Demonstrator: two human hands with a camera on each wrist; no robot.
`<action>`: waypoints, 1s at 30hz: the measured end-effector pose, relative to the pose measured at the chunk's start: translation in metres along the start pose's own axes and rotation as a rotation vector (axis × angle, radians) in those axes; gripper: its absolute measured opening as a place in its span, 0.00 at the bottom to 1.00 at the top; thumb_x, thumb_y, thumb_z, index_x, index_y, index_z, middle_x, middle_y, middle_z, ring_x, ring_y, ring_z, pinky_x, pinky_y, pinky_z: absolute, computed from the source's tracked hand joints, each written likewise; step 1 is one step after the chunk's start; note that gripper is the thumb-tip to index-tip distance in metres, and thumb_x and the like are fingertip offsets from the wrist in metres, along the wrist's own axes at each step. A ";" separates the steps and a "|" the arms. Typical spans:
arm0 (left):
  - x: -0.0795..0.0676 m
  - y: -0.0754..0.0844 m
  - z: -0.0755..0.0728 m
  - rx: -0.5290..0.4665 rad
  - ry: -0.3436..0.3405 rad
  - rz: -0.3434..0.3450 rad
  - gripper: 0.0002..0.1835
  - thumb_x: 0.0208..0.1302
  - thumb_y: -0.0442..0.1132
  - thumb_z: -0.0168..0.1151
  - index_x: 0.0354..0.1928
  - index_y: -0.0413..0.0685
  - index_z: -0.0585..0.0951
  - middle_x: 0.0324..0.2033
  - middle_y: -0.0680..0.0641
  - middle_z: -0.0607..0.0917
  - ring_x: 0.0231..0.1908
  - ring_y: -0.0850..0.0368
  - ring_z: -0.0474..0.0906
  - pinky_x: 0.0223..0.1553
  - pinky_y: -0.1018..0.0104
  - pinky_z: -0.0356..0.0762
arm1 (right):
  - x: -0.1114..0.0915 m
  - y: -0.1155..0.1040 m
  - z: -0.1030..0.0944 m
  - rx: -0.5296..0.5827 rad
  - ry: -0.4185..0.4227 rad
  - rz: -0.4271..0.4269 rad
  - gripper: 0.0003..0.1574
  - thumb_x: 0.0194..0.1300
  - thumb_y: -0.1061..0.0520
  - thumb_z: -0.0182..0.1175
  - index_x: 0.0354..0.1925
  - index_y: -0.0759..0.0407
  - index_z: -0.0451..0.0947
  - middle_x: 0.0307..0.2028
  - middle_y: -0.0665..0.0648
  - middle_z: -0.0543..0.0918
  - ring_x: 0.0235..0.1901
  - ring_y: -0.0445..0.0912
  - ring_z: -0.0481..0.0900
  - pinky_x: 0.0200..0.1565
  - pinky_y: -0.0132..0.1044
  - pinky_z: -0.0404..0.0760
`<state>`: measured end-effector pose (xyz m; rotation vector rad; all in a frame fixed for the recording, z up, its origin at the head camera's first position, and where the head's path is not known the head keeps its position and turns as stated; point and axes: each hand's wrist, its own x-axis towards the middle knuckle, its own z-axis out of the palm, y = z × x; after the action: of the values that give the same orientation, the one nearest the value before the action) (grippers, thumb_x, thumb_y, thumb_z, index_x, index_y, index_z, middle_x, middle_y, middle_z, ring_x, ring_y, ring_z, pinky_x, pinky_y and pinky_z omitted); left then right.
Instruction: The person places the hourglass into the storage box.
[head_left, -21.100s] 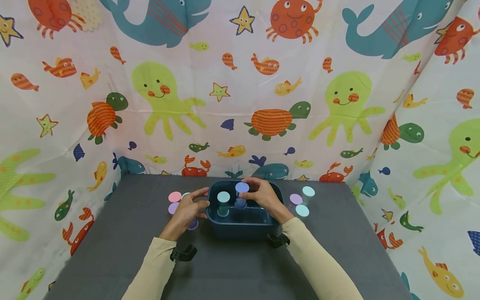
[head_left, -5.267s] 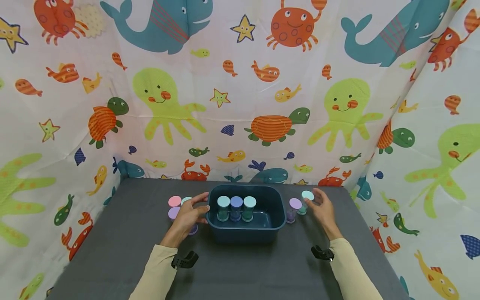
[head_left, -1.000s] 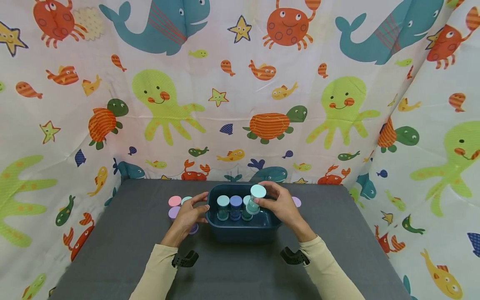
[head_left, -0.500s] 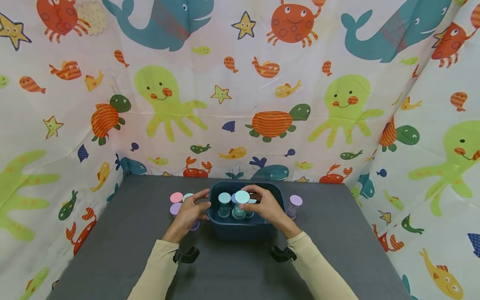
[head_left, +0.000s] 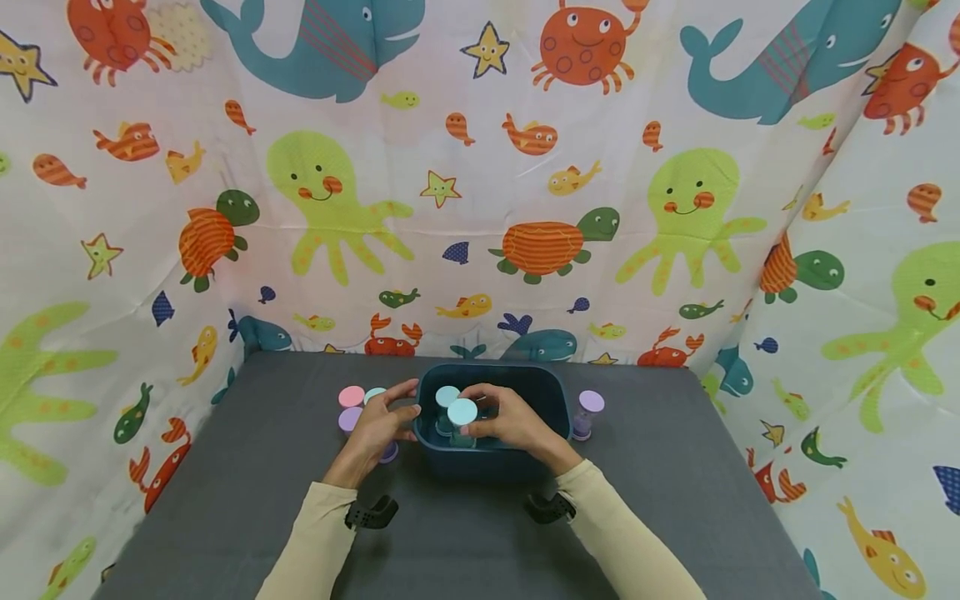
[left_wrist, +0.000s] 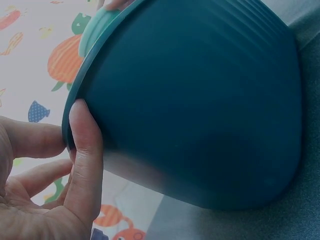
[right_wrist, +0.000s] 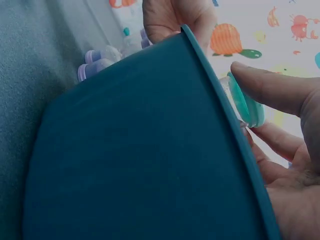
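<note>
My left hand (head_left: 375, 429) pinches the left rim of a dark blue bin (head_left: 483, 465); in the left wrist view the thumb presses the outer wall (left_wrist: 200, 100) with fingers across the rim. My right hand (head_left: 513, 419) reaches into the bin and grips a clear cylinder with a mint cap (head_left: 462, 412), held upright near the front left. Just behind it stands another mint-capped cylinder (head_left: 447, 397). The right hand hides the other cylinders inside. In the right wrist view, thumb and fingers pinch the mint cap (right_wrist: 247, 107) beyond the rim.
Right of the bin stands a lavender-capped clear cylinder (head_left: 588, 414). Left of it, partly behind my left hand, are several more, with pink (head_left: 351, 397), mint (head_left: 374, 395) and lavender (head_left: 349, 419) caps. A sea-animal-print curtain (head_left: 480, 275) hangs behind the grey table (head_left: 480, 550).
Over the earlier frames, a blue-capped and a mint-capped cylinder joined one in the bin. The right hand took another mint-capped one from the right and moved it leftward to the bin's front.
</note>
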<state>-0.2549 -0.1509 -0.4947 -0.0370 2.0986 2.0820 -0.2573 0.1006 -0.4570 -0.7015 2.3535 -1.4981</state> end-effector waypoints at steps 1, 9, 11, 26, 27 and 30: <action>0.000 0.000 0.000 -0.001 0.001 -0.002 0.27 0.67 0.32 0.59 0.68 0.49 0.70 0.62 0.40 0.71 0.32 0.54 0.80 0.29 0.65 0.84 | 0.001 0.000 0.001 -0.002 -0.008 0.004 0.27 0.57 0.55 0.72 0.55 0.50 0.78 0.50 0.53 0.81 0.51 0.51 0.77 0.46 0.40 0.80; 0.001 0.002 0.002 0.015 -0.002 0.002 0.27 0.67 0.33 0.59 0.69 0.50 0.70 0.62 0.40 0.71 0.33 0.54 0.79 0.30 0.64 0.84 | 0.009 -0.004 0.004 -0.080 -0.077 0.039 0.26 0.59 0.55 0.71 0.56 0.44 0.77 0.53 0.50 0.81 0.54 0.50 0.79 0.50 0.42 0.81; 0.001 0.002 0.002 0.020 -0.002 0.004 0.28 0.68 0.33 0.59 0.69 0.49 0.70 0.62 0.40 0.71 0.33 0.53 0.80 0.30 0.65 0.85 | 0.012 -0.004 0.004 -0.105 -0.103 0.029 0.26 0.59 0.56 0.70 0.56 0.45 0.77 0.53 0.49 0.81 0.55 0.51 0.79 0.52 0.43 0.81; -0.002 -0.003 0.000 0.013 -0.006 0.010 0.27 0.68 0.32 0.58 0.69 0.49 0.70 0.63 0.41 0.71 0.33 0.53 0.80 0.29 0.63 0.84 | 0.033 0.012 0.013 -0.092 -0.320 0.007 0.25 0.59 0.63 0.69 0.55 0.55 0.78 0.50 0.53 0.81 0.56 0.51 0.78 0.65 0.55 0.72; -0.002 -0.003 0.000 0.013 -0.006 0.010 0.27 0.68 0.32 0.58 0.69 0.50 0.70 0.63 0.41 0.71 0.33 0.53 0.80 0.29 0.63 0.84 | 0.034 0.013 0.014 -0.105 -0.329 0.002 0.24 0.59 0.64 0.68 0.54 0.56 0.78 0.50 0.53 0.82 0.56 0.51 0.79 0.64 0.54 0.73; -0.002 -0.002 0.000 0.014 -0.009 0.009 0.27 0.68 0.32 0.58 0.69 0.49 0.70 0.63 0.40 0.71 0.33 0.51 0.80 0.29 0.63 0.84 | 0.036 0.015 0.016 -0.157 -0.340 -0.012 0.24 0.59 0.65 0.68 0.54 0.58 0.78 0.51 0.55 0.82 0.56 0.52 0.79 0.62 0.50 0.75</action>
<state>-0.2529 -0.1508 -0.4969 -0.0168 2.1123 2.0679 -0.2843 0.0748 -0.4760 -0.9282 2.2197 -1.1024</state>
